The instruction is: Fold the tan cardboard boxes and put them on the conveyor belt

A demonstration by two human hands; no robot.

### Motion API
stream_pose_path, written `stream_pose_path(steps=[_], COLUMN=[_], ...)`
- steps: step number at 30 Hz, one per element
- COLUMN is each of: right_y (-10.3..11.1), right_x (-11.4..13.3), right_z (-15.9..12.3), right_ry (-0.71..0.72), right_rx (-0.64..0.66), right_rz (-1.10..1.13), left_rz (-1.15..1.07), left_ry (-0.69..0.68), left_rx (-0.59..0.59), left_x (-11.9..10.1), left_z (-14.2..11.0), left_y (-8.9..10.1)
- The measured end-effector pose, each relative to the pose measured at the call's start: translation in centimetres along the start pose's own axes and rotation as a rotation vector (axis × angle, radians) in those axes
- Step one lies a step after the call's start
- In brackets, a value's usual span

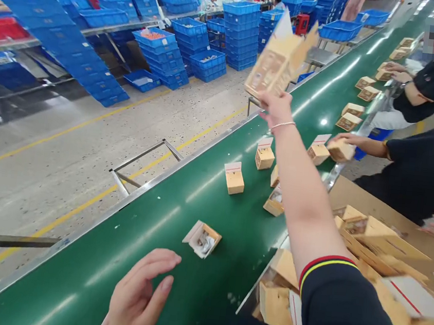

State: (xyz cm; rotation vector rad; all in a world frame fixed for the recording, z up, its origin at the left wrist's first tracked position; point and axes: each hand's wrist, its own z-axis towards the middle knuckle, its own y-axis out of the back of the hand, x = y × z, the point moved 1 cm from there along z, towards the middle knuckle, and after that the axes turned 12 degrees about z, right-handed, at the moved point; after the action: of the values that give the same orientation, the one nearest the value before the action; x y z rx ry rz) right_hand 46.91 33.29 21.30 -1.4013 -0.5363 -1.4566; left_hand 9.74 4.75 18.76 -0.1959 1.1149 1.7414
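My right hand (277, 108) is stretched far forward over the belt and grips the base of a yellow-brown cardboard box (271, 67), raised with its flaps standing open. Lower in the view, my left hand (142, 291) hovers over the green conveyor belt (113, 265), thumb and fingers apart, with nothing in it. Just beyond its fingertips lies an open small box (204, 240) with whitish contents inside. Farther along, two small boxes with raised white flaps stand on the belt, a nearer box (234, 179) and a farther box (264, 156). My right forearm partly covers another open box (275, 200).
Beside the belt at lower right, many cardboard boxes (383, 237) are heaped. Along the right side, a co-worker's hand (345, 140) touches a box, and another person (422, 91) works farther up. Stacked blue crates (240, 35) stand across the aisle. A metal frame (143, 160) juts out left.
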Motion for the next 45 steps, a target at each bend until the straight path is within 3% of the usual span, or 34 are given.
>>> stream_pose_path(steps=[3,5,7,9,11,13,15,19,22,28,31,34,39,42,45], right_y=[-6.0,-9.0,-10.6,-10.9,-10.0,-8.2,-5.9,-2.1,-0.9,-0.2,0.2,0.2,-0.8,-1.3,-1.5], right_x=[1.9,1.9,0.5,-2.6,-6.8,-11.3,-15.1,-18.9,-19.0,-17.2,-16.5,-16.0,-16.2,-16.7,-17.1], right_z=[-9.6,-18.4,-27.7,-36.2,-42.8,-47.3,-49.8,-50.6,-49.5,-46.3,-44.7,-43.4,-42.7,-42.2,-40.9], right_ry=[0.053,0.085,0.085,0.052,-0.036,-0.077,-0.086,-0.054,0.006,0.147,0.146,0.037,-0.203,-0.289,-0.397], right_rx=[0.181,0.246,0.270,0.274,0.318,0.277,0.250,0.308,0.435,0.564,0.562,0.432,0.084,-0.020,-0.081], right_rz=[0.108,0.142,0.137,0.047,-0.040,-0.131,-0.228,-0.365,-0.417,-0.544,-0.582,-0.501,-0.404,-0.422,-0.418], left_rz=[-0.094,-0.135,-0.098,0.013,0.134,0.197,0.218,0.233,0.275,0.455,0.469,0.392,0.234,0.163,-0.012], left_ry=[0.026,0.025,0.014,0.044,0.112,0.170,0.203,0.141,0.149,0.205,0.233,0.312,0.636,0.782,1.027], left_rx=[-0.205,-0.307,-0.367,-0.390,-0.351,-0.271,-0.161,0.035,0.125,0.335,0.366,0.318,0.150,0.119,0.112], left_x=[-1.4,-1.6,-0.6,1.5,4.4,7.4,10.0,13.3,14.5,13.8,12.7,11.7,10.9,11.1,12.0], left_z=[-1.2,-2.3,-3.4,-4.7,-6.6,-9.3,-12.5,-18.3,-20.1,-17.6,-15.5,-13.6,-10.6,-9.0,-7.7], left_y=[0.7,1.0,1.1,0.9,-0.1,-1.9,-4.4,-8.9,-9.9,-8.1,-8.1,-8.9,-10.6,-11.7,-12.9])
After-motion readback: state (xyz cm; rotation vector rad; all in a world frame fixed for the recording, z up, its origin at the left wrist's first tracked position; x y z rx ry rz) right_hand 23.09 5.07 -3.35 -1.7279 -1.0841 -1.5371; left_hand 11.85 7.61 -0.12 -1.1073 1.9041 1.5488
